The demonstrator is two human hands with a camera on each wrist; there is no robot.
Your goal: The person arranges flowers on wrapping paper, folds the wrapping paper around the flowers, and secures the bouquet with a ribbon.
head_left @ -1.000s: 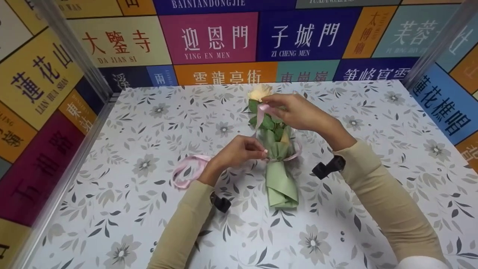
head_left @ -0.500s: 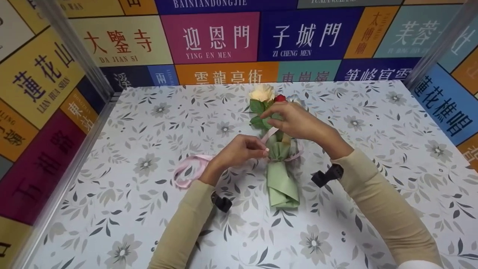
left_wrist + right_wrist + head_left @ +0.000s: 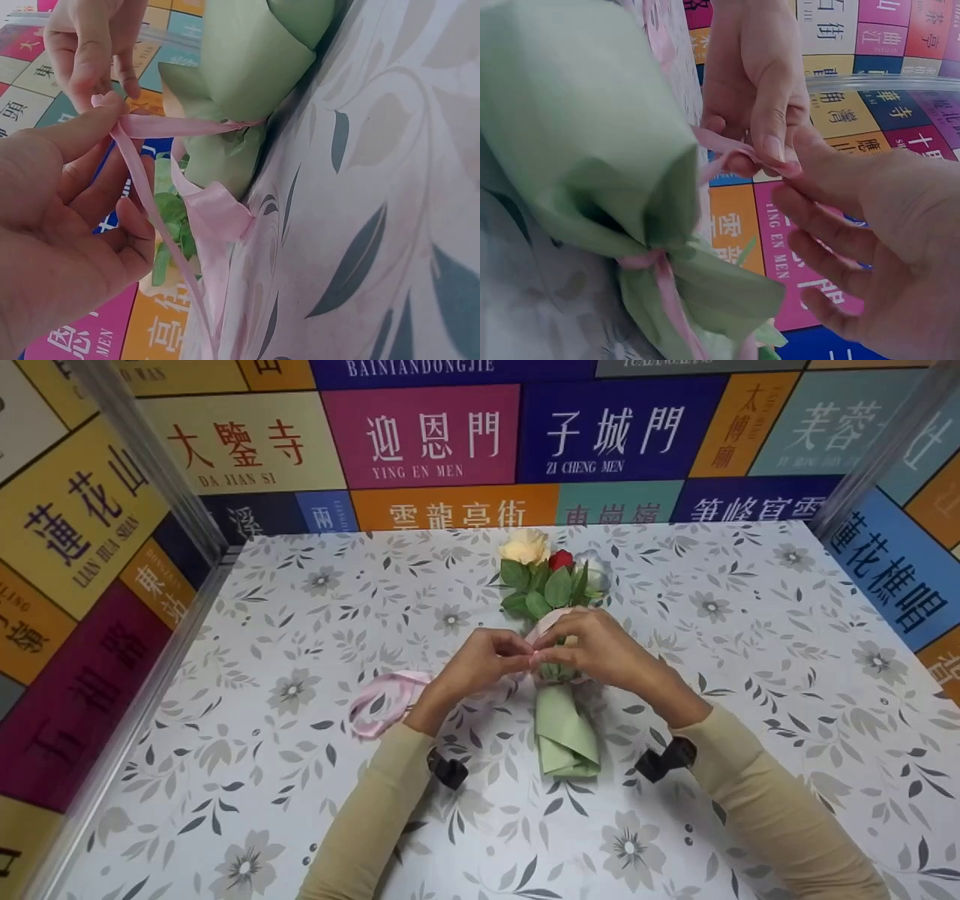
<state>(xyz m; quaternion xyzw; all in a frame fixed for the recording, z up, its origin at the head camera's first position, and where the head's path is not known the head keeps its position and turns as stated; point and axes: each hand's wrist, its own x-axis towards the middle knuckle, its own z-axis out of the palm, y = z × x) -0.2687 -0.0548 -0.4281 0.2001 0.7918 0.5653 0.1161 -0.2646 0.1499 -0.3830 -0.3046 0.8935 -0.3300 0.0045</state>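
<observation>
A bouquet lies on the table with its green wrapping paper point(image 3: 566, 735) toward me. At its far end are a cream rose point(image 3: 525, 546), a red flower point(image 3: 561, 559) and a pale blue flower point(image 3: 592, 572) among green leaves. Pink ribbon point(image 3: 180, 126) circles the gathered paper. My left hand point(image 3: 487, 660) pinches the ribbon between thumb and index finger, left of the tie. My right hand point(image 3: 600, 649) meets it fingertip to fingertip, pinching the ribbon's tip. In the right wrist view, the left hand point(image 3: 757, 90) is above the right hand point(image 3: 885, 225).
A loose loop of pink ribbon point(image 3: 409, 680) lies on the table left of the bouquet. The tabletop point(image 3: 247, 780) has a grey leaf-and-flower print. Panels with large characters point(image 3: 431, 435) stand behind and at both sides.
My right hand has come down from near the rose to my left hand at the tie, uncovering the red and pale blue flowers. The left hand has stayed almost in place.
</observation>
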